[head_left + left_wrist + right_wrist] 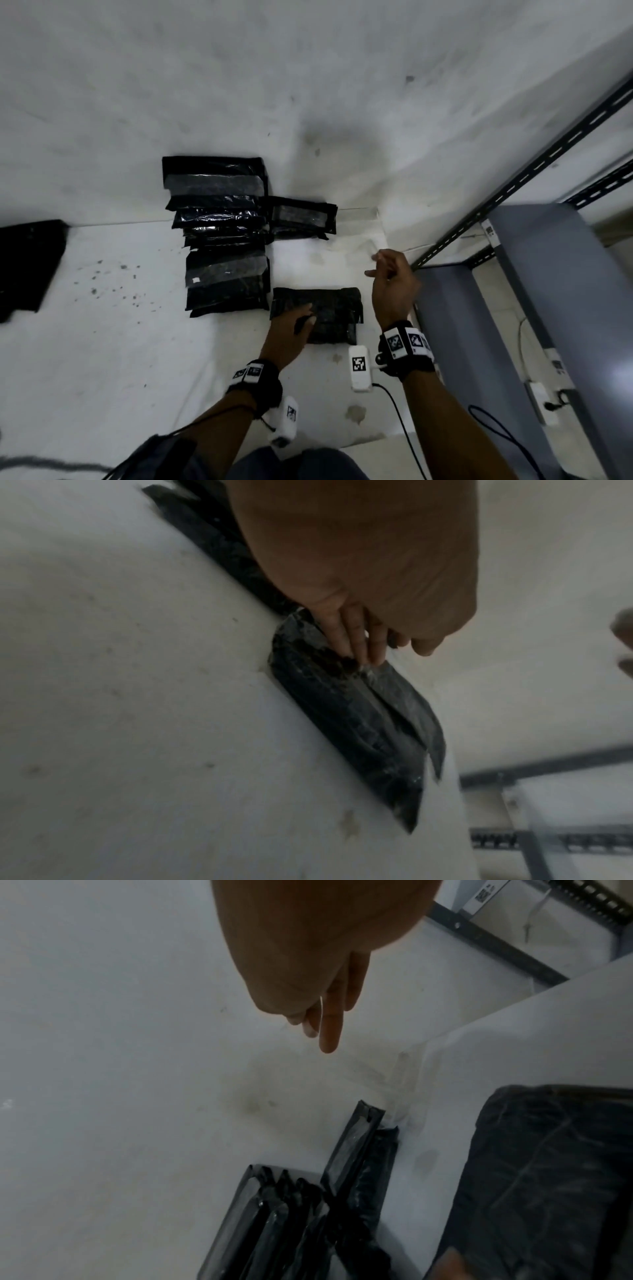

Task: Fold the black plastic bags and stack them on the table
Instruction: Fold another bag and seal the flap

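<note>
A folded black bag [325, 313] [359, 723] [548, 1177] lies near the front of the white table [120, 342]. My left hand [298, 320] [369, 653] presses flat on its left part with fairly straight fingers. A tall overlapping stack of folded black bags [219, 236] [291, 1218] lies behind it to the left. One more folded bag [301, 217] [359, 1150] sits beside the stack. My right hand [375, 265] [318, 1037] hovers above the table right of the bag, thumb and fingers pinching what looks like a thin clear strip.
An unfolded black bag [30, 267] lies at the table's left edge. Clear strips [363, 226] lie behind my right hand. A white tagged device [359, 368] with a cable sits at the front edge. Slotted metal shelving [513, 192] and a grey panel [548, 274] stand to the right.
</note>
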